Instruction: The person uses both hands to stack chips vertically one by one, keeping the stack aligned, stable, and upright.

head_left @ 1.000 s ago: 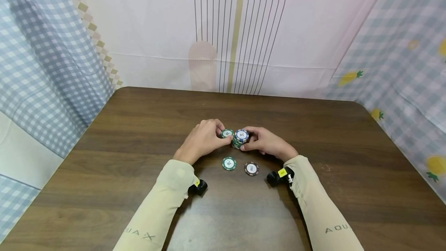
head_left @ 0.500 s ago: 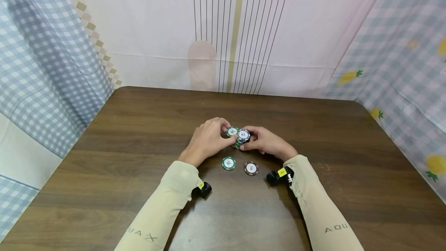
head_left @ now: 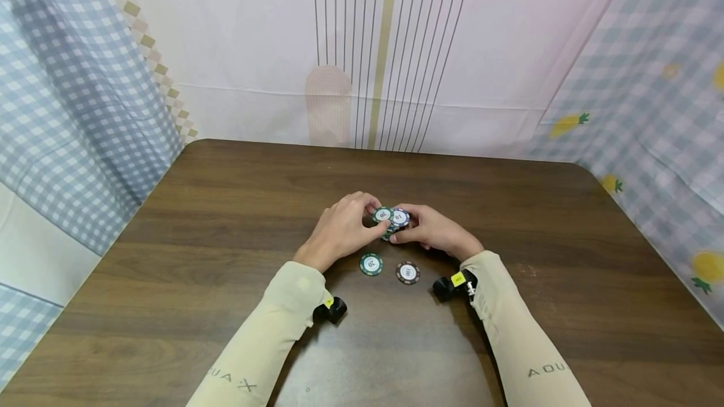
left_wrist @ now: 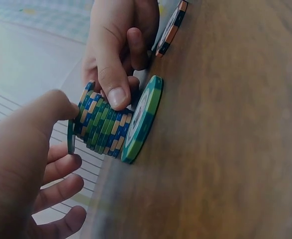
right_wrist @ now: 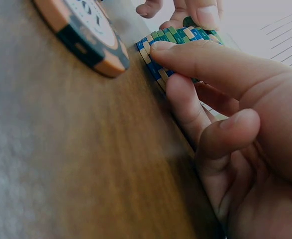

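My left hand pinches a green-edged poker chip, marked 20, between thumb and fingers. This chip overlaps the left part of the top of a stack of poker chips, with green and blue edges. A blue-edged chip marked 10 shows at the top of that stack. My right hand grips the stack from the right, its thumb along the near side. In the left wrist view, the pinched chip stands edge-on right at the stack's upper end.
Nearer to me on the brown wooden table lie a green chip and a brown chip, side by side. Beyond the table's far edge hangs a white cloth with printed arches. Checked cloths hang at both sides.
My left hand has moved right with the green chip, from beside the stack to over its top. The right hand has stayed at the stack.
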`<state>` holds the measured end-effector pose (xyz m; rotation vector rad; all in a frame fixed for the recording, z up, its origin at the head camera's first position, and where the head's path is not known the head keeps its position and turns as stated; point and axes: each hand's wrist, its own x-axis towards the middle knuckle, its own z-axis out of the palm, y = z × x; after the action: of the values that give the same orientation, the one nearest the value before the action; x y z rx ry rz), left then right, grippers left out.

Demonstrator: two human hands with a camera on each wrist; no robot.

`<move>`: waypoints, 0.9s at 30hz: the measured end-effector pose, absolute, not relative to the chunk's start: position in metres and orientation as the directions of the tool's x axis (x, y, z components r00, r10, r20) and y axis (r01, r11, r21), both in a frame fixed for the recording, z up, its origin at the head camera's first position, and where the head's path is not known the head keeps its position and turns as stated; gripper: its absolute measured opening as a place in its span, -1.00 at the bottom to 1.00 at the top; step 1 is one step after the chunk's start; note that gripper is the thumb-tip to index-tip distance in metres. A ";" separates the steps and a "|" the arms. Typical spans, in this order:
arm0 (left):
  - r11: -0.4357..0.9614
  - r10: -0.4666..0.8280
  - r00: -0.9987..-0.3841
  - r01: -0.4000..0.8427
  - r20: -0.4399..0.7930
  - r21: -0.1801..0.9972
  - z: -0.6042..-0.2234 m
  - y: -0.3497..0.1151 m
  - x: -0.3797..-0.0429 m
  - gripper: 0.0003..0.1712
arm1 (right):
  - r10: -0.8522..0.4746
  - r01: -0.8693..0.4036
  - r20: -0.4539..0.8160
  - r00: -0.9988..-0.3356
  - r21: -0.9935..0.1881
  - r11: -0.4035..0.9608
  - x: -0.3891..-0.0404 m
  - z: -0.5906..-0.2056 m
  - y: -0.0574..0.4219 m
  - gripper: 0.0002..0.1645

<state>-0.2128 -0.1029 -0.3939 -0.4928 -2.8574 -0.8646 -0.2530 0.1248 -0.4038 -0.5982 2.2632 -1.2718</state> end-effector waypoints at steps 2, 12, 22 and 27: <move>0.778 0.286 -0.938 0.348 0.198 0.523 -0.394 -0.102 -0.213 -0.56 | -0.579 -0.143 -0.188 -0.793 -0.867 0.478 -0.253 -0.404 0.125 -0.53; 0.763 0.303 -0.932 0.362 0.199 0.536 -0.393 -0.101 -0.211 -0.55 | -0.592 -0.159 -0.173 -0.787 -0.871 0.465 -0.253 -0.405 0.126 -0.51; 0.736 0.321 -0.923 0.384 0.212 0.558 -0.394 -0.098 -0.210 -0.54 | -0.587 -0.162 -0.170 -0.792 -0.867 0.470 -0.253 -0.405 0.125 -0.51; 0.716 0.336 -0.918 0.394 0.210 0.577 -0.393 -0.096 -0.209 -0.53 | -0.580 -0.155 -0.182 -0.794 -0.862 0.482 -0.252 -0.405 0.125 -0.47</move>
<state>-0.2086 -0.0959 -0.3928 -0.6029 -2.8255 -0.9815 -0.2520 0.1254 -0.4047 -0.6089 2.2782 -1.2593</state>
